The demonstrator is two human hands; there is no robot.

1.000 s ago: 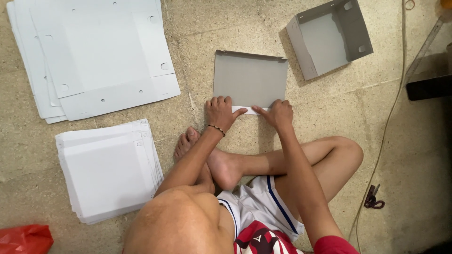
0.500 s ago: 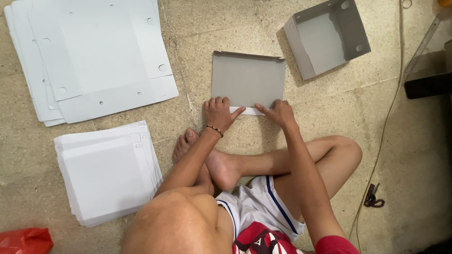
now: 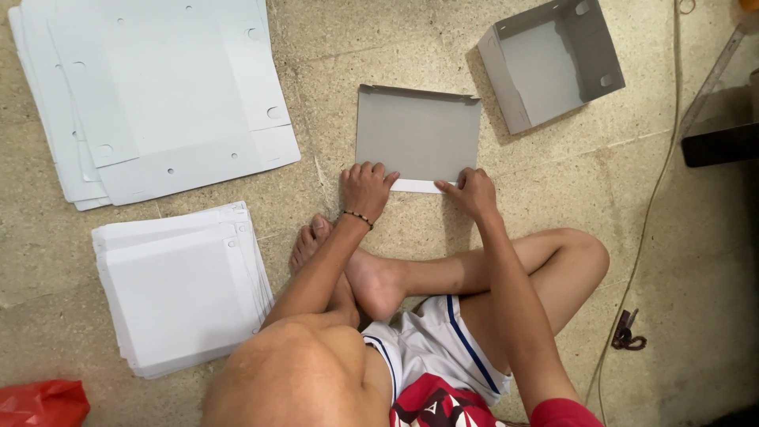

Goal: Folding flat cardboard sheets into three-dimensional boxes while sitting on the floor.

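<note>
Change: since a second ago your hands have barely shifted; both stay pressed on the near edge of the flat grey cardboard panel [image 3: 417,133], so the fold is still being creased.
Left hand [image 3: 365,190]: fingers curled and pressed together on the panel's near-left corner, bearing down rather than clamping anything.
Right hand [image 3: 473,191]: fingertips pinch the white folded flap [image 3: 419,186] at the near-right corner.
Panel place: on the speckled stone floor [image 3: 379,55], just beyond your crossed legs.
Materials: matte, stiff card with a raised far lip.
Around: finished grey open box [image 3: 553,59] far right; two stacks of white die-cut sheets [image 3: 174,95] left; red plastic bag [image 3: 39,403] near-left corner.
</note>
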